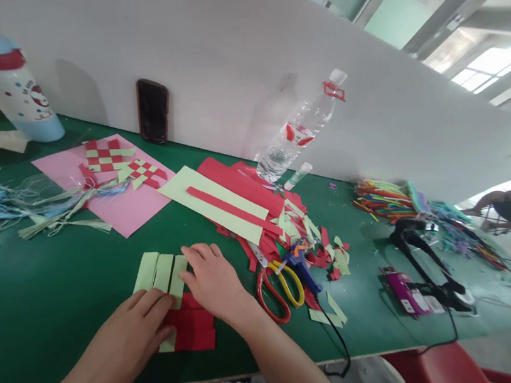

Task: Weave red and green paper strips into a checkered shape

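Note:
Pale green paper strips [164, 269] stand side by side on the green tabletop, crossed at their lower part by red paper strips [194, 332] in a partly woven piece. My left hand [143, 324] lies over the left side of this piece, its fingers bent together on the paper strips. My right hand [213, 280] is at the right-hand green strip, thumb and forefinger closed at its edge. Both hands cover part of the weave. Scissors [273, 297] with one red and one yellow handle lie right of my right hand, next to a blue glue gun [303, 267].
Behind are a pale green sheet [204, 202], red paper [240, 184], and small woven pieces on pink paper [121, 217]. A phone [153, 110], a plastic bottle [299, 134] and a flask [20, 91] stand by the wall. A black stand [429, 262] is at right.

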Available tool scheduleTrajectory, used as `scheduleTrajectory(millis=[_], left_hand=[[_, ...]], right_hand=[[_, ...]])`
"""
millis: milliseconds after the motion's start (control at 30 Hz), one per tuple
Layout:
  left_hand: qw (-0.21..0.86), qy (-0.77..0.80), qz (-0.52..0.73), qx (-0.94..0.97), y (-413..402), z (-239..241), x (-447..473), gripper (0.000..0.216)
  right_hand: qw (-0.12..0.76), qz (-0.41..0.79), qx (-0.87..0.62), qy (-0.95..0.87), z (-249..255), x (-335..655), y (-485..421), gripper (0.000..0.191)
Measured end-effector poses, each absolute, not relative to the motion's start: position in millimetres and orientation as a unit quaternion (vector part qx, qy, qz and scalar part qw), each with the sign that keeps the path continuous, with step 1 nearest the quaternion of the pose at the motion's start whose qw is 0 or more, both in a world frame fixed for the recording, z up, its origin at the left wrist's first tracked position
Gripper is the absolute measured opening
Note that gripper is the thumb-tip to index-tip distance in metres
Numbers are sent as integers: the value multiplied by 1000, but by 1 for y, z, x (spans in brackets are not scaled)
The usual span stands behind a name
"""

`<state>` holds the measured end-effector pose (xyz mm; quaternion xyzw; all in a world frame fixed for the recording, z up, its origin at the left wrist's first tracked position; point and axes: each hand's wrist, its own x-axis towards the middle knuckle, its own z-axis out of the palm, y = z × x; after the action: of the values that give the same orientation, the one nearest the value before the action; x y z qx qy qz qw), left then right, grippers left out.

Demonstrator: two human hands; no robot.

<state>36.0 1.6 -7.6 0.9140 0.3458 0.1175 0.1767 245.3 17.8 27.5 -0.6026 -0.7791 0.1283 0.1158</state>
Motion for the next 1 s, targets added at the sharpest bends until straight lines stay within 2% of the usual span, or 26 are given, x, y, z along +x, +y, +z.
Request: scheduleTrajectory(millis=[133,200,433,667,767,1000], left_hand=[[208,365,152,895,0,-8,36,22],[215,375,152,889,0,-8,37,22],[229,429,161,859,-5,-15,39,22],[217,447,200,844,-7,-21,39,35],[205,451,202,845,-8,-21,39,37],[182,425,216,860,-7,-19,42,29]], right_hand=[[128,134,-607,-773,24,242,23,19],[155,145,-602,-770,22,243,22,14],[248,114,-567,-777,19,248,8,19],[247,64,-557,-790,18,248,3,19],[274,66,-545,-790,22,248,-2,19],[303,107,-535,-781,38,247,-34,16]])
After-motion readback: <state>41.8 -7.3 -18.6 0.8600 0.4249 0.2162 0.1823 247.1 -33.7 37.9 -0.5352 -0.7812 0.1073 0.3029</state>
